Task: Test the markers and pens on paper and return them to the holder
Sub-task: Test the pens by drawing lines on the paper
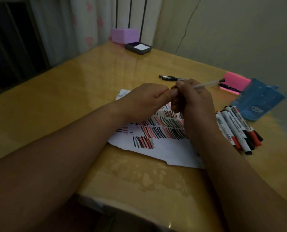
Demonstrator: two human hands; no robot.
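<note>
A clear-barrelled pen (208, 84) with a dark end sticks out to the upper right of my right hand (192, 104), which grips it above the paper. My left hand (144, 101) meets the right one, its fingers curled at the pen's hidden near end; whether it pinches the cap I cannot tell. The white paper (164, 148) below carries many red and black test strokes. Several whiteboard markers (236, 131) with red and black caps lie in a heap right of the paper. The blue holder (258, 101) lies tipped over beyond them.
Another pen (171, 78) lies on the yellow table (72, 97) behind my hands. A pink sticky-note pad (234, 81) with a black pen on it sits at the far right. A purple box (124, 35) and a dark tray (137, 47) stand at the back edge.
</note>
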